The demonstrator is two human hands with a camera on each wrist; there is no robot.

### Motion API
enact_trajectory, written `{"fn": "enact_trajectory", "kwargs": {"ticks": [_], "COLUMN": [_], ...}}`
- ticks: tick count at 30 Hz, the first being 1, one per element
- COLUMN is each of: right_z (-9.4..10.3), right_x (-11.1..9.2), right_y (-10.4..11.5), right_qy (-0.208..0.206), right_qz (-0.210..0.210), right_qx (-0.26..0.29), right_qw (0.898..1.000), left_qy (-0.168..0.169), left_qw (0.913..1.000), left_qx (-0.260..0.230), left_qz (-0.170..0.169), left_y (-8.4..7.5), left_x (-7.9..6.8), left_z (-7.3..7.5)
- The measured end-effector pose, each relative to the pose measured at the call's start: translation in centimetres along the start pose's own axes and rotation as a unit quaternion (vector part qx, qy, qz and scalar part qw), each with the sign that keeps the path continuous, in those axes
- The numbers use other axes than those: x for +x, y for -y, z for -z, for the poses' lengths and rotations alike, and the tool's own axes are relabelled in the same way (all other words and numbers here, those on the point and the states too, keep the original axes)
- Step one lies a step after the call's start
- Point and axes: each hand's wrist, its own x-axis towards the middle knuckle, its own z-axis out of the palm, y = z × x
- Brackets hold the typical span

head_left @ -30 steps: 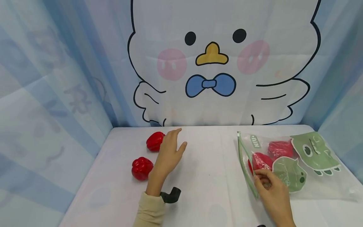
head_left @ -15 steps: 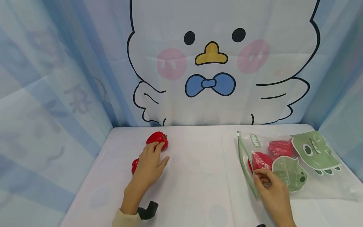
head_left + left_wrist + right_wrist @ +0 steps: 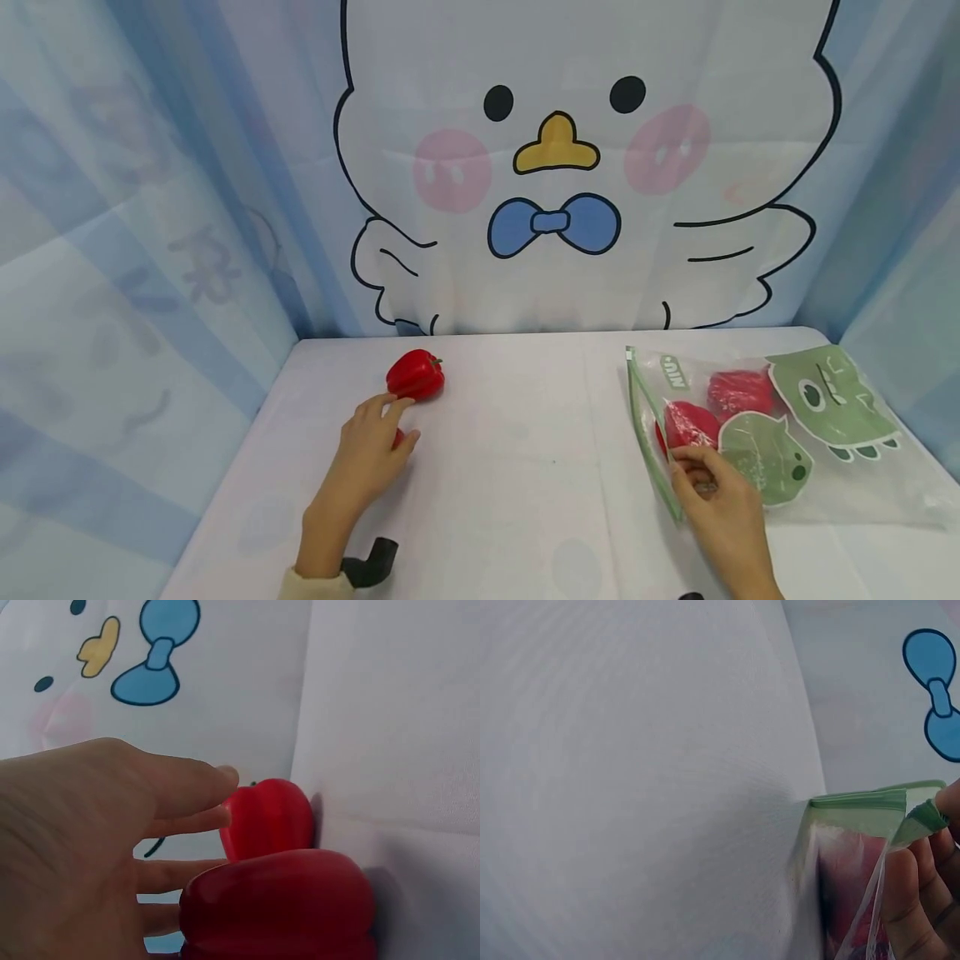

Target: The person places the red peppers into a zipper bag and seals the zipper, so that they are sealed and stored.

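My left hand (image 3: 367,450) reaches over the nearer red bell pepper (image 3: 281,907), which it mostly hides in the head view. In the left wrist view the fingers are extended along that pepper's side, with the thumb held apart above. Just beyond the fingertips lies a second red bell pepper (image 3: 416,374) with a short green stem. On the right, my right hand (image 3: 723,517) pinches the green-edged opening of a clear zip bag (image 3: 847,496) printed with green cartoon creatures. Several red items show through the bag; the right wrist view shows its mouth (image 3: 862,801) held apart.
A white-covered table (image 3: 525,467) lies under everything. A curtain with a cartoon bird (image 3: 555,275) hangs along the table's back edge, and blue curtain (image 3: 150,333) closes off the left side. A black wrist mount (image 3: 371,565) sticks out from my left wrist.
My left hand has come back from beside the far pepper, leftward and toward me, onto the nearer pepper. The right hand stays put, pinching the bag's edge.
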Motion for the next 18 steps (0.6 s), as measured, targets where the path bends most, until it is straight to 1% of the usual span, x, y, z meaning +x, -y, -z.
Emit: {"fn": "enact_trajectory", "kwargs": {"ticks": [8, 11, 18], "right_z": [0.0, 0.0, 0.0], "right_x": [0.0, 0.1, 0.0], "right_y": [0.1, 0.2, 0.2], "right_qy": [0.0, 0.001, -0.001], "right_qz": [0.001, -0.001, -0.003], "right_qx": [-0.004, -0.006, -0.006], "right_qw": [1.0, 1.0, 1.0], "left_qy": [0.042, 0.051, 0.06], "left_qw": [0.9984, 0.9978, 0.9974], "left_qx": [0.013, 0.014, 0.006], "left_qz": [0.035, 0.041, 0.039], "left_y": [0.8, 1.1, 1.9], "left_x": [-0.1, -0.1, -0.1], "left_z": [0.7, 0.8, 0.8]}}
